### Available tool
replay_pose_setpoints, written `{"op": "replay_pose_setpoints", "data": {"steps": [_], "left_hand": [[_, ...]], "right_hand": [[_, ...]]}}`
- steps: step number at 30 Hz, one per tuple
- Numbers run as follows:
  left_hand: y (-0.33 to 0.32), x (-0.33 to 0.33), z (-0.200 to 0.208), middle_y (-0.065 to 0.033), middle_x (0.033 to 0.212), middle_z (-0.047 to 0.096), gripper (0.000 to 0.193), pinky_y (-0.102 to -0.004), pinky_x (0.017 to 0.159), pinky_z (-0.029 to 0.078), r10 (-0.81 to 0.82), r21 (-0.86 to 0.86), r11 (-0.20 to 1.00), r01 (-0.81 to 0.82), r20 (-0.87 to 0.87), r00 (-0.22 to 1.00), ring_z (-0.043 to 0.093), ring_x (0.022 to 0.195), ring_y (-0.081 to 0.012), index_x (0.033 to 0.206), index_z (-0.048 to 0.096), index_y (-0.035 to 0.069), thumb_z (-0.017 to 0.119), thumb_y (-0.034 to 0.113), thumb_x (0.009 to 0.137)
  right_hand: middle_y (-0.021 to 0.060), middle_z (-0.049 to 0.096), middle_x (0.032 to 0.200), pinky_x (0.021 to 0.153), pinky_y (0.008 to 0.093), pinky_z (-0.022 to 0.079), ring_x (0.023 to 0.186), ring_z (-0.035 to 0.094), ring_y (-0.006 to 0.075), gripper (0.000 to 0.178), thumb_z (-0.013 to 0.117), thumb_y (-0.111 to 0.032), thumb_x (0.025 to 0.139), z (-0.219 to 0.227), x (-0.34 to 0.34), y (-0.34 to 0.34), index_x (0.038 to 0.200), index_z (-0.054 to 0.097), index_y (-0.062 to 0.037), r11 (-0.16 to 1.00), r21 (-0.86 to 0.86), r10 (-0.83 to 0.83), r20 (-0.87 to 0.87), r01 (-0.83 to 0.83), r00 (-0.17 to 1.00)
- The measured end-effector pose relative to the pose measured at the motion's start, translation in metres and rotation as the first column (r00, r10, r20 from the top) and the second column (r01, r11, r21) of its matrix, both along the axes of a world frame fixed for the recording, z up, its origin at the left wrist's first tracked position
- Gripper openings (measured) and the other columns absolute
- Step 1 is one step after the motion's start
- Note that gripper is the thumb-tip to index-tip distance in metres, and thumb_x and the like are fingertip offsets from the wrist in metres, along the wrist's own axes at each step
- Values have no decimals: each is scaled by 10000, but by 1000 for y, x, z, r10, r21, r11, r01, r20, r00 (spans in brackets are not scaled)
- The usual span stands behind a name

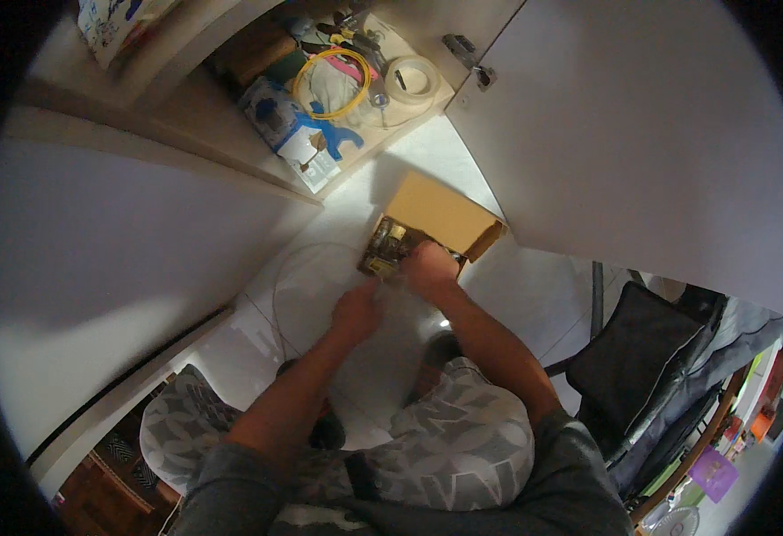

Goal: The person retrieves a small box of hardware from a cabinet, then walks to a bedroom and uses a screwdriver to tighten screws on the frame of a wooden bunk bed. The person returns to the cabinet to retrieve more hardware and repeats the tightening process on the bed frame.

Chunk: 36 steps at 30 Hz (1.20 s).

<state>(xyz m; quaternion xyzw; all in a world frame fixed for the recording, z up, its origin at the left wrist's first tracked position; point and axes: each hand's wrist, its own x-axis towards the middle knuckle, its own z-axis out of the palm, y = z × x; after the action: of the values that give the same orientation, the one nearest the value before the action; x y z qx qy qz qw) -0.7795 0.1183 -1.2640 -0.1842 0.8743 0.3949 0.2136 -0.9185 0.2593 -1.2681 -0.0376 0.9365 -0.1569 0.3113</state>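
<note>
An open cardboard box (445,213) sits on the floor in front of me, its lid folded back to the far side. Small metal-looking hardware pieces (386,252) fill it, some dark and some brass-coloured. My right hand (431,266) is over the box's right part, fingers curled down among the pieces; whatever they grip is hidden. Just outside the near left corner is my left hand (357,313), its fingers closed in a pinch toward the box. What it pinches is too small to make out.
A cabinet shelf (378,134) beyond the box holds a masking tape roll (412,80), a yellow cable coil (300,89) and tools. An open door (624,134) stands at right, a pale panel (141,241) at left. A thin cord (277,290) curves over the floor. A black bag (633,357) is at right.
</note>
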Motion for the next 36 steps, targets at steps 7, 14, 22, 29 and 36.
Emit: {"op": "replay_pose_setpoints", "data": {"steps": [7, 14, 22, 29, 36], "left_hand": [[8, -27, 23, -89, 774, 645, 276, -324, 686, 477, 260, 381, 902, -204, -103, 960, 585, 725, -158, 1120, 682, 11, 649, 213, 934], [27, -41, 39, -7, 781, 629, 254, -282, 592, 427, 461, 605, 669, -432, 119, 880, 522, 660, -93, 1079, 710, 25, 638, 239, 963], [31, -47, 52, 39, 776, 595, 204, -225, 536, 372, 572, 739, 409, -535, 249, 782, 480, 632, -63, 1121, 697, 87, 640, 207, 967], [28, -47, 54, 34, 835, 656, 207, -229, 548, 377, 591, 752, 358, -554, 277, 758, 497, 655, -63, 1133, 693, 95, 656, 197, 957], [29, -44, 50, 31, 882, 671, 236, -225, 568, 360, 545, 829, 216, -516, 336, 768, 492, 690, -62, 1165, 682, 123, 664, 233, 957]], "right_hand": [[75, 687, 814, 692, 332, 507, 753, 619, 151, 241, 720, -229, 810, 18, -21, 61, 928, 729, -18, 884, -432, -40, 308, 177, 951], [35, 685, 916, 697, 270, 487, 799, 606, 128, 219, 685, -199, 885, 31, -4, 65, 992, 702, -9, 529, -599, -94, 663, 602, 743], [41, 714, 998, 852, 302, 498, 926, 634, 136, 235, 693, -191, 898, 48, 6, 39, 1062, 717, -25, 543, -643, -79, 601, 540, 795], [26, 717, 968, 835, 277, 499, 914, 624, 107, 190, 706, -157, 908, 47, -8, 52, 1025, 727, -9, 524, -740, -101, 437, 422, 894], [-7, 699, 898, 794, 255, 492, 861, 597, 81, 138, 732, -133, 898, 23, -18, 77, 947, 721, -5, 514, -722, -258, 384, 462, 887]]}}
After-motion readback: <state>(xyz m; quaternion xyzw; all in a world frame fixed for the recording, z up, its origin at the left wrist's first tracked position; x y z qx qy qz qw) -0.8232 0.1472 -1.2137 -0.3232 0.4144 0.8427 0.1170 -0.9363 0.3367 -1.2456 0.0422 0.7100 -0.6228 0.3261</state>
